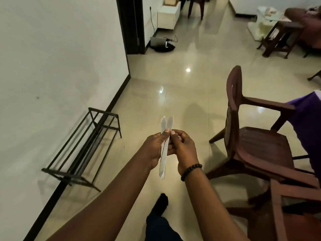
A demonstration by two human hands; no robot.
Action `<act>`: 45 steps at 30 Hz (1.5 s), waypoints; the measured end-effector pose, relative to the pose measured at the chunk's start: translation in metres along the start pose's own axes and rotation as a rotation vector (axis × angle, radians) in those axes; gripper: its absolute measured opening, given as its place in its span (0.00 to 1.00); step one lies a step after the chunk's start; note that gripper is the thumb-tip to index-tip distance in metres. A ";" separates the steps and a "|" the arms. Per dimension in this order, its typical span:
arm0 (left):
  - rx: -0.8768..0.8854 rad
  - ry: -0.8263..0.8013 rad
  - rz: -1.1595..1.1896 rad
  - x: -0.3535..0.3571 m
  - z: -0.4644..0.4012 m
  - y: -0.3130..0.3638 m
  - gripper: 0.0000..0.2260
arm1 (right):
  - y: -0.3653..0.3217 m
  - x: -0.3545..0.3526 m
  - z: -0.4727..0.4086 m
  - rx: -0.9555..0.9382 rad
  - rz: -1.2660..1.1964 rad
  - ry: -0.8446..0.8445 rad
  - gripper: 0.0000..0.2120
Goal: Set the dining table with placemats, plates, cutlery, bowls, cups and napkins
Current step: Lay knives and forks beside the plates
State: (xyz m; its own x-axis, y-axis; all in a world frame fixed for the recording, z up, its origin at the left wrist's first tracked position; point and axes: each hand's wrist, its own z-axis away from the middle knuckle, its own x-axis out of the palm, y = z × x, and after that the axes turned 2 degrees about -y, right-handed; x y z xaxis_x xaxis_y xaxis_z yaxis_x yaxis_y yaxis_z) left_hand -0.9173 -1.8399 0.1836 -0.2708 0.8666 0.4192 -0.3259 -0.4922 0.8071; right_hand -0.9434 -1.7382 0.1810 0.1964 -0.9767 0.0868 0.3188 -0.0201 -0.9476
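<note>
Over the floor: 2 hands meet mid-air above glossy beige tiles (182,87), nothing beneath carrying the cutlery.
Knives: 2 silvery table knives (163,148), handles crossed low, blades fanned apart and pointing away from the person.
Left hand: left hand (153,150) curled round the knife handles, thumb pressed up along one blade.
Right hand: right hand (182,148), fingers curled, fingertips pinching at the base of the other blade; beaded bracelet (191,171) on the wrist.
Right side: brown plastic armchair (251,141), purple cloth (307,122) just beyond it.
Left side: black metal rack (83,146) against the white wall (52,66).
Below: 1 dark-socked foot (161,202) on the tiles.
</note>
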 end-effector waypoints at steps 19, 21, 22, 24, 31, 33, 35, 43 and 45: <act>0.071 -0.170 0.173 0.017 -0.399 0.204 0.16 | -0.135 0.039 -0.371 -0.026 0.165 0.231 0.08; 0.023 -0.237 0.154 0.024 -0.443 0.218 0.16 | -0.145 0.036 -0.411 -0.035 0.128 0.294 0.08; -0.007 -0.255 0.145 0.029 -0.460 0.226 0.16 | -0.151 0.035 -0.426 -0.024 0.110 0.314 0.08; -0.085 -0.297 0.122 0.037 -0.494 0.240 0.15 | -0.159 0.034 -0.455 0.017 0.047 0.380 0.07; -0.232 -0.442 0.014 0.097 -0.592 0.268 0.12 | -0.192 0.003 -0.537 0.060 -0.092 0.635 0.06; -0.257 -0.489 0.007 0.121 -0.620 0.269 0.12 | -0.201 -0.015 -0.558 0.059 -0.119 0.691 0.05; -0.276 -0.528 -0.009 0.148 -0.650 0.271 0.12 | -0.212 -0.036 -0.582 0.049 -0.156 0.752 0.04; -0.289 -0.695 -0.149 0.279 -0.773 0.272 0.15 | -0.252 -0.150 -0.693 -0.037 -0.281 0.907 0.05; -0.337 -0.703 -0.164 0.313 -0.799 0.271 0.15 | -0.263 -0.179 -0.712 -0.026 -0.283 0.940 0.07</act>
State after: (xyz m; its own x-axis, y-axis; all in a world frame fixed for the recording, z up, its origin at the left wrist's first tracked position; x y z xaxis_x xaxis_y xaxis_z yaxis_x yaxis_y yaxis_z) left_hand -1.8138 -1.7677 0.2009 0.4027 0.7234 0.5608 -0.5988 -0.2552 0.7592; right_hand -1.7226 -1.7105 0.1962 -0.7057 -0.7073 0.0423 0.2175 -0.2731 -0.9371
